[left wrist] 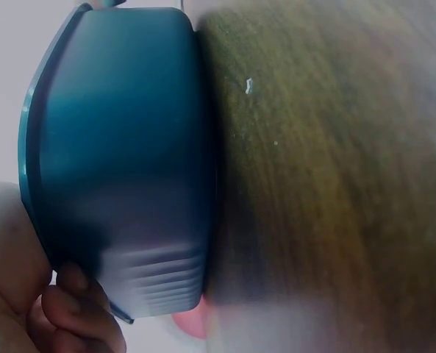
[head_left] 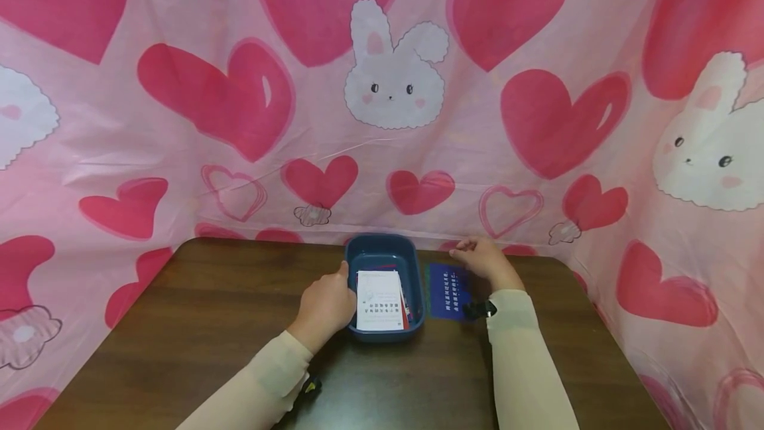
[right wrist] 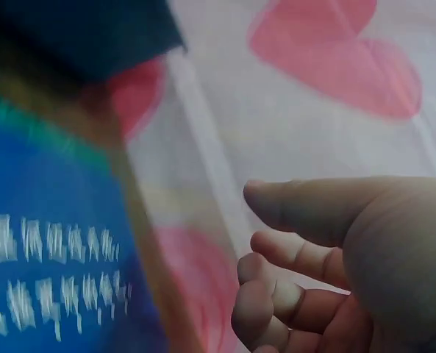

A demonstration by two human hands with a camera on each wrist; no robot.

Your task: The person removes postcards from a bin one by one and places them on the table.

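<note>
A dark blue plastic bin (head_left: 419, 284) stands at the far middle of the table, with a white printed card (head_left: 379, 304) on top of the other cards inside. My left hand (head_left: 325, 300) grips its left rim. The left wrist view shows the curled fingers (left wrist: 78, 312) under that rim, by the ridged outer wall (left wrist: 122, 147). Right of the bin lies a blue card (head_left: 442, 290) with white writing and a green edge. Above its far right part is my right hand (head_left: 485, 261), holding nothing. Its fingers (right wrist: 258, 294) are loosely bent, thumb apart from them.
The brown wooden table (head_left: 227, 324) reaches back to a pink cloth backdrop (head_left: 322, 141) with hearts and rabbits. This cloth also hangs along both sides. Black wrist straps (head_left: 480, 310) sit at the sleeves.
</note>
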